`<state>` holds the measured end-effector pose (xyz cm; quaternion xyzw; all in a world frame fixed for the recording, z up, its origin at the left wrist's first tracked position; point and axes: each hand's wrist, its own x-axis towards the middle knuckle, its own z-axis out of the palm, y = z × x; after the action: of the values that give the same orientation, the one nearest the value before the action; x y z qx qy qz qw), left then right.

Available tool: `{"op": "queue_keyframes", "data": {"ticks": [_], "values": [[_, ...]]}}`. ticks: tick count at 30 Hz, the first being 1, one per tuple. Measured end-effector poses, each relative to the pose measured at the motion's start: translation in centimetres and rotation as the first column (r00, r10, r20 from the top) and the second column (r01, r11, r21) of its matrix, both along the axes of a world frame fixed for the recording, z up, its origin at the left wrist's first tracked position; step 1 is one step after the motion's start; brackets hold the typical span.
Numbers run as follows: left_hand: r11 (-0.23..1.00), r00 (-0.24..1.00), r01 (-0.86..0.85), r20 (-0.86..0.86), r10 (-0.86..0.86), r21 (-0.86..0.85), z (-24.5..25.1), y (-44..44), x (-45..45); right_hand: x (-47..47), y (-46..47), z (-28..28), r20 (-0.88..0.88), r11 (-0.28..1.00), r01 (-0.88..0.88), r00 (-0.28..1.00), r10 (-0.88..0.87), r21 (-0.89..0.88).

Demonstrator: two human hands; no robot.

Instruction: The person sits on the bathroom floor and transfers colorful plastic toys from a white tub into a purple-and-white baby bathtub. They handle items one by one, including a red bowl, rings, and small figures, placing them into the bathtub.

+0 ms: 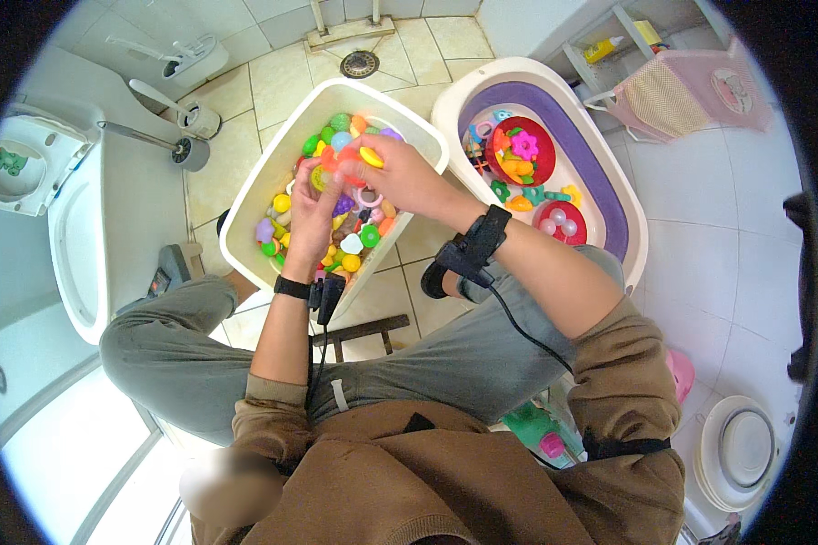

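Note:
Both hands meet over a white plastic tub (pixel 255 163) full of small colourful plastic toys. Between the fingertips is a translucent orange-red toy (pixel 344 162), partly covered and slightly blurred. My left hand (pixel 308 208) grips it from the left, with a green kiwi-slice toy (pixel 318 178) at its fingers. Gripping from the right is my right hand (pixel 399 170), and a yellow curved toy (pixel 371 157) shows against its fingers. Below the hands in the tub lie a purple grape toy (pixel 343 205), a pink ring (pixel 369 198), a white toy (pixel 351 243) and a green round toy (pixel 369 236).
Right of the tub stands a white-and-purple folding basin (pixel 542 102). It holds a red bowl of toys (pixel 545 153), a smaller red bowl (pixel 576 235) with three pale balls, and loose toys. A toilet brush holder (pixel 191 153) and a toilet (pixel 75 238) are at left.

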<state>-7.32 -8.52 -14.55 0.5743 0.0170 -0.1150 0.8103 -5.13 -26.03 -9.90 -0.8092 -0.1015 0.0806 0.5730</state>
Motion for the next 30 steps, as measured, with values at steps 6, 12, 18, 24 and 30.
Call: {"op": "queue_keyframes", "data": {"ticks": [6,12,18,24,30], "values": [[0.970,0.990,-0.138,-0.013,0.144,0.201,-1.4,-0.2,0.6,0.8,-2.2,2.1,0.506,0.961,0.269,0.821,-0.263,0.064],[0.870,0.915,-0.349,-0.071,0.396,0.349,-4.0,2.0,1.8,1.7,-3.1,-1.9,0.183,0.933,0.145,0.979,-0.088,-0.329],[0.929,0.893,-0.335,-0.261,0.367,0.159,-4.1,3.5,1.7,0.7,-4.0,-3.1,0.168,0.902,0.058,0.986,0.017,-0.429],[0.923,0.951,-0.277,-0.060,0.303,0.266,-4.6,3.4,1.4,0.7,-4.1,-0.8,0.330,0.925,0.206,0.939,-0.095,-0.321],[0.945,0.910,-0.310,-0.255,0.326,0.098,-5.1,3.9,1.8,0.7,-2.7,-1.5,0.212,0.885,0.088,0.977,0.013,-0.458]]}}
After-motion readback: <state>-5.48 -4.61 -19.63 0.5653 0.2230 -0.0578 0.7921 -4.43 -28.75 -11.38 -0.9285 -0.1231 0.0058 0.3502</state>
